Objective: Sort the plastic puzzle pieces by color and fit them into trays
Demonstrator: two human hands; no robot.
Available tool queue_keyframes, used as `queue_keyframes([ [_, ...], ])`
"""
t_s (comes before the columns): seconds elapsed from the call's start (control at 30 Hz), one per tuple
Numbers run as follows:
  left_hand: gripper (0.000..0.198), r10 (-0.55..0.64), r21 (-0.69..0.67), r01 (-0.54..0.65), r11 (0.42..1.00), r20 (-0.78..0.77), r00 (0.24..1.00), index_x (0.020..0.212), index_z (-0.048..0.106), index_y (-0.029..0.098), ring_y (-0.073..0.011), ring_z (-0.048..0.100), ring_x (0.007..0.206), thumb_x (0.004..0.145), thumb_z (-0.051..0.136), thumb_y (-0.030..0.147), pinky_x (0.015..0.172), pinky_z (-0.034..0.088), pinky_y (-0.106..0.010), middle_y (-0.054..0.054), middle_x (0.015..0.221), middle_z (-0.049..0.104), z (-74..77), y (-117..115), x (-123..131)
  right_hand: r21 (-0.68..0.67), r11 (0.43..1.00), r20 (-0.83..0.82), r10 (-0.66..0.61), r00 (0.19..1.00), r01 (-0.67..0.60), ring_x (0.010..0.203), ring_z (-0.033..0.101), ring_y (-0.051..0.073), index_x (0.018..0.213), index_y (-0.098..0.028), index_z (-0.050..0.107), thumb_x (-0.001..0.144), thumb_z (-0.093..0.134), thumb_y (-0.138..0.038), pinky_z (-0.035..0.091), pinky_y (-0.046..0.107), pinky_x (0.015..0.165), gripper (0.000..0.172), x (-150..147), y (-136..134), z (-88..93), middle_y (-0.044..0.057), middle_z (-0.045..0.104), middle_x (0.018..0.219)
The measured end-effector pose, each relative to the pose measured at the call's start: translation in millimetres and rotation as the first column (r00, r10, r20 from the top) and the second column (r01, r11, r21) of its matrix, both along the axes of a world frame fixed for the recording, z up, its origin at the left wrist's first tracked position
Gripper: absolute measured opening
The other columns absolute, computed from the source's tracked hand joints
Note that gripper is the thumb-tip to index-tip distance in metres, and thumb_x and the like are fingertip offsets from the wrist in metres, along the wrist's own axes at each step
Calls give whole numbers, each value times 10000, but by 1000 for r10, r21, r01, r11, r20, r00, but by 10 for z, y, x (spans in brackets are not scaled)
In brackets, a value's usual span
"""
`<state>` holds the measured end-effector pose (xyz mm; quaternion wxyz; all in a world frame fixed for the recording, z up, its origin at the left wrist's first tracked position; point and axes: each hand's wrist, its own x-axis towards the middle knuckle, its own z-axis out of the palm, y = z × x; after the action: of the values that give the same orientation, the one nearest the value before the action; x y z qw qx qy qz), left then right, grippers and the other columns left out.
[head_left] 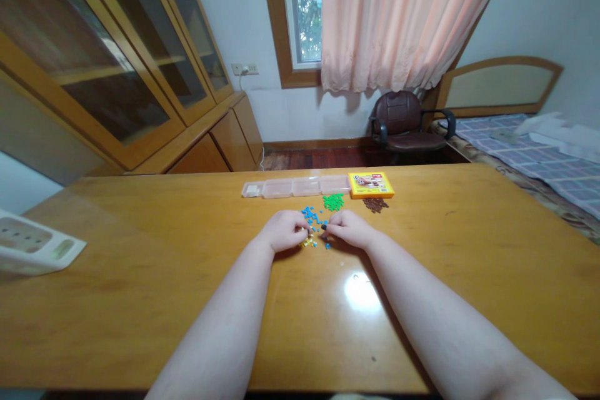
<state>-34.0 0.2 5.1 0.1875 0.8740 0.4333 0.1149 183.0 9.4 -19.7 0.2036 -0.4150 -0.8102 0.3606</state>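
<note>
Small blue pieces (309,214) and yellow-and-white pieces (309,241) lie loosely mixed on the wooden table (300,331), between my two hands. My left hand (287,231) curls in from the left, its closed fingertips down at the yellow pieces. From the right, my right hand (347,229) reaches in with its fingers drawn together by a few blue pieces. Whatever either set of fingertips holds is too small to make out. Just beyond my hands sits a heap of green pieces (333,202). A heap of brown pieces (375,205) lies farther right.
A row of shallow clear plastic trays (278,188) stands behind the heaps, beside a yellow box (372,185). A white slotted plastic object (40,244) is at the table's left edge. Past the table are a brown chair (404,119), a bed (539,144) and a glass-fronted cabinet (140,62).
</note>
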Motion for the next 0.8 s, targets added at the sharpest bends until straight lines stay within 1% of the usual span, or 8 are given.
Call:
queue_keyframes([
  [0.1,238,-28,-5,28,1000,1,1000,771,736,211,-124,533,651,742,501,229,605,357,-215,-6,699,654,-10,8,8,61,996,48,-60,997,57,484,370,84,519,-140,565,844,480,-358,238,232,501,400,-22,4,3,-25,452,471],
  [0.23,276,-31,-11,30,999,-32,999,623,685,164,-98,465,557,777,488,282,537,287,-217,0,595,589,-28,17,9,72,995,0,-75,997,75,497,392,89,545,-142,588,848,466,-327,252,231,509,376,-6,25,-23,-26,455,471],
  [0.3,339,-14,-21,13,1000,-60,998,548,642,149,-90,428,515,793,475,314,515,255,-224,2,536,546,-40,23,0,40,997,-29,-59,998,61,502,423,95,555,-139,624,836,474,-317,282,229,521,365,14,30,-34,-15,486,466],
  [0.37,386,-1,-33,-2,999,-80,997,513,615,143,-86,405,494,804,467,349,505,236,-229,4,506,519,-48,26,-7,-19,1000,-56,-23,998,22,504,461,100,557,-134,651,817,481,-300,316,227,530,353,33,28,-39,4,535,480],
  [0.47,395,3,-35,-5,999,-67,998,519,611,144,-85,395,498,807,464,371,507,229,-228,5,516,519,-34,10,2,-104,994,-86,22,996,-30,503,498,104,547,-123,662,782,488,-269,351,222,531,327,50,15,-28,28,591,512],
  [0.53,381,-23,-32,22,999,-44,999,524,611,144,-85,392,511,802,470,363,515,235,-225,5,532,522,-5,-15,20,-140,989,-89,35,995,-47,504,503,106,552,-118,671,760,489,-249,358,218,526,306,53,3,-10,32,605,517],
  [0.63,352,-77,-51,74,996,-43,996,523,606,145,-86,392,518,786,489,346,524,243,-222,10,528,513,46,-62,47,-164,985,-70,48,996,-59,516,503,105,564,-117,684,723,500,-222,359,215,528,265,51,-15,27,29,618,536],
  [0.8,324,-63,-81,56,995,-92,994,517,597,147,-88,394,507,769,489,320,523,242,-225,15,509,504,87,-100,66,-154,985,-24,78,997,-81,512,487,103,567,-121,694,709,504,-206,339,224,524,252,38,-39,82,20,607,532],
])
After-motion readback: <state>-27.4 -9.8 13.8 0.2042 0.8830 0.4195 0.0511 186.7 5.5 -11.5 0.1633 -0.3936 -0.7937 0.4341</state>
